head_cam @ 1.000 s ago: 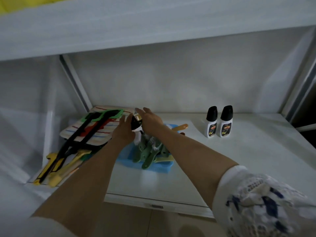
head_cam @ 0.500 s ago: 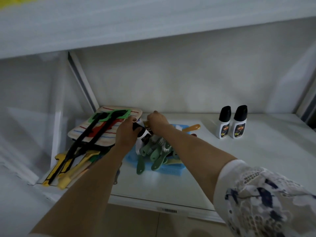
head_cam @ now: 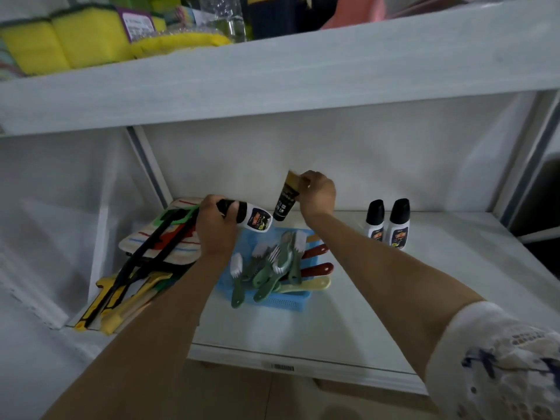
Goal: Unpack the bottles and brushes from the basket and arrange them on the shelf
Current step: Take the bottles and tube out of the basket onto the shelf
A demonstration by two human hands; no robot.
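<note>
A blue plastic basket (head_cam: 283, 302) sits on the white shelf (head_cam: 394, 313), filled with several green-handled brushes (head_cam: 266, 277) and red and cream handles. My left hand (head_cam: 215, 228) holds a white bottle with a black cap (head_cam: 253, 218) sideways above the basket's far left corner. My right hand (head_cam: 316, 194) grips a black and gold tube (head_cam: 286, 197) by its top end, cap pointing down, above the basket's back edge. Two matching white bottles (head_cam: 388, 225) stand upright side by side on the shelf to the right.
A striped cloth pad with long black and green tongs (head_cam: 157, 237) and yellow tools (head_cam: 118, 298) lies at the shelf's left end. Yellow sponges (head_cam: 60, 40) and other goods sit on the shelf above. A metal upright (head_cam: 145, 165) stands at the back left.
Both hands have risen out of the basket, the left with a white bottle and the right with a black and gold tube. The camera has tilted up, showing the upper shelf.
</note>
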